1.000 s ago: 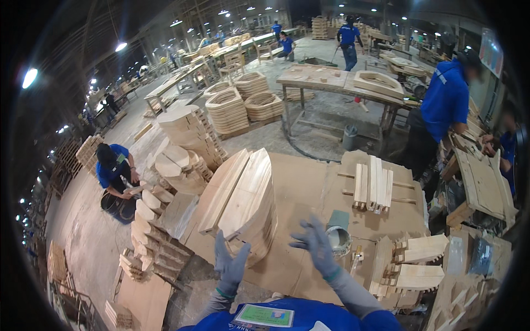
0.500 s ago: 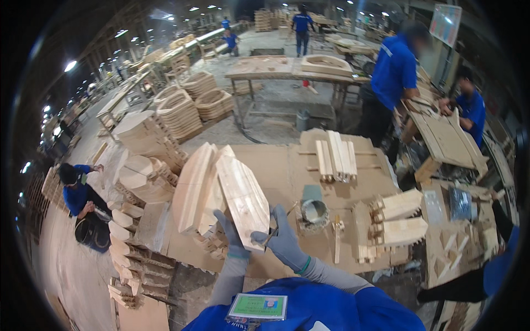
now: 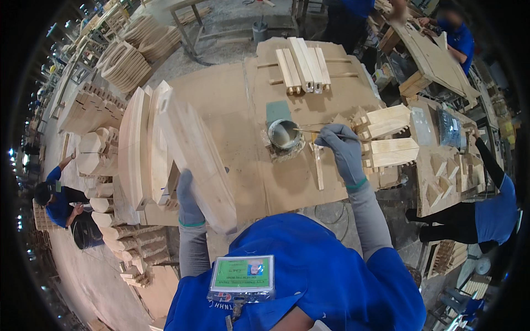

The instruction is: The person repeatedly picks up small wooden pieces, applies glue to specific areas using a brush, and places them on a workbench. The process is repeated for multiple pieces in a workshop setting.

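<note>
My left hand, in a grey glove, is closed on a long pale wooden panel with a pointed far end, held tilted. The panel hides some of the fingers. My right hand, also gloved, pinches a thin stick. Its tip is at the rim of a small round pot of pale paste, which looks like glue. Just left of the panel, more shaped wooden panels stand close together. Below my right hand a narrow wooden strip lies on the cardboard.
Wooden bars rest on two sticks at the far side. Short tenoned blocks sit right of my right hand. Stacked wooden parts stand at left. A co-worker is at the left, others at the right by a bench.
My right hand has left the panel's near end and moved right to the pot with the stick. My left hand still holds the panel, now more tilted. The view has dipped downward.
</note>
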